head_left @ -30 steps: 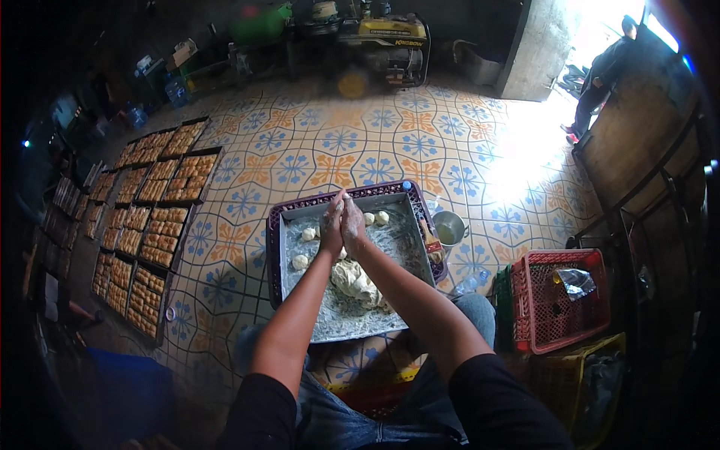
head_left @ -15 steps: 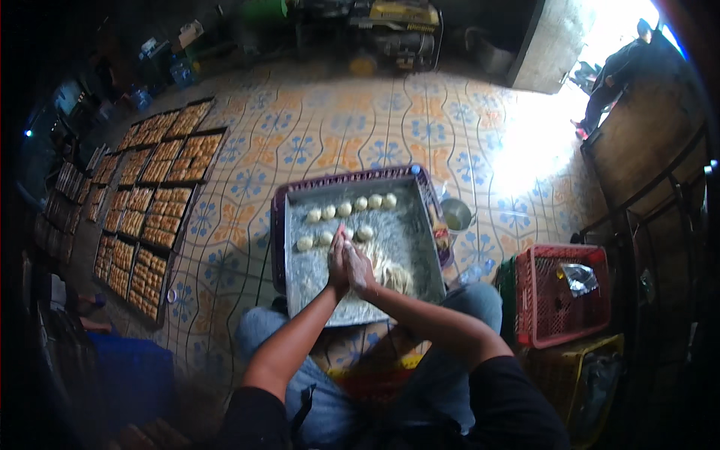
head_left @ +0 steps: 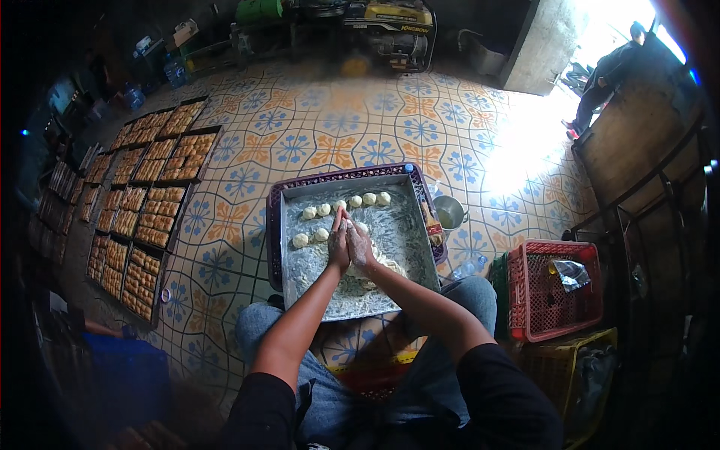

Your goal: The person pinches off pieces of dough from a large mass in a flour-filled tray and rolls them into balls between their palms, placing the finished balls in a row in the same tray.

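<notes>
My left hand [head_left: 340, 249] and my right hand [head_left: 361, 249] are pressed palm to palm above the metal tray [head_left: 418, 251], fingers straight and pointing away from me. Flour whitens the right hand; anything between the palms is hidden. Beyond my fingertips runs a row of several round dough balls [head_left: 355, 201]. A nearer row also has dough balls [head_left: 301, 240], partly covered by my hands. Under my right wrist lies a rough mass of dough [head_left: 360, 283]. Flour dusts the tray floor.
The tray rests on a purple plastic crate [head_left: 275, 225]. To its right stand a metal pot [head_left: 450, 213], a clear bottle [head_left: 469, 268] and a red crate [head_left: 517, 300]. Trays of baked buns [head_left: 161, 204] cover the left floor. A person [head_left: 604, 82] stands by the bright doorway.
My joined hands stay over the tray and have shifted slightly against each other. The whole view has moved a little. The dough rows look the same where visible.
</notes>
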Tool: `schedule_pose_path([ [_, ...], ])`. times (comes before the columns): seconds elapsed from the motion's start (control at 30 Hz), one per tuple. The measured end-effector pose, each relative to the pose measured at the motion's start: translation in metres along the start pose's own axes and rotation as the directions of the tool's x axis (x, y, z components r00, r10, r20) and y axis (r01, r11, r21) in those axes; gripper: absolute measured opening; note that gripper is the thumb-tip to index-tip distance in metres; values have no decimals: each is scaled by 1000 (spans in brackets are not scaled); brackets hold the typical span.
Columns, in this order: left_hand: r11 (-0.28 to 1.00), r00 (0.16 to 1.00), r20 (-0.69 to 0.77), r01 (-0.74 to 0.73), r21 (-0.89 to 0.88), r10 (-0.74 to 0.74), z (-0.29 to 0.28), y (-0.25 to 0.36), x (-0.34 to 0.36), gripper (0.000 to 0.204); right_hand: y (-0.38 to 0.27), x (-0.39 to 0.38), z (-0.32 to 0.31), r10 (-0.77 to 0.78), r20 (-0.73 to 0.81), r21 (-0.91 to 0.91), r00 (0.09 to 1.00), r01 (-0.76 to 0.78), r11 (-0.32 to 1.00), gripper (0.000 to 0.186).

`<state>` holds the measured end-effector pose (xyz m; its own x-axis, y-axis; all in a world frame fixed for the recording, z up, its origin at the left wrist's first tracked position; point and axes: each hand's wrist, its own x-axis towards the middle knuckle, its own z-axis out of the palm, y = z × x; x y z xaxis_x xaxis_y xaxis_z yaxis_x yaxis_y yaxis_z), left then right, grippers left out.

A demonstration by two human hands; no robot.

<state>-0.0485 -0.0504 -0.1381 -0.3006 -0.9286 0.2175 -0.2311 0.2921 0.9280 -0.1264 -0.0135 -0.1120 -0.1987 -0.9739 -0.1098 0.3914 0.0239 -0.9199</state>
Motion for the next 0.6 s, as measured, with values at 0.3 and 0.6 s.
schedule_pose_path([
  [0.3,1000,1000,8,3,23,-4,0,0,-3,54,20,5,-6,18,-1,-108,1000,-18,994,50],
  [0.6,998,1000,15,-13,56,12,4,4,-6,54,46,16,-18,34,11,-260,999,-30,965,51],
])
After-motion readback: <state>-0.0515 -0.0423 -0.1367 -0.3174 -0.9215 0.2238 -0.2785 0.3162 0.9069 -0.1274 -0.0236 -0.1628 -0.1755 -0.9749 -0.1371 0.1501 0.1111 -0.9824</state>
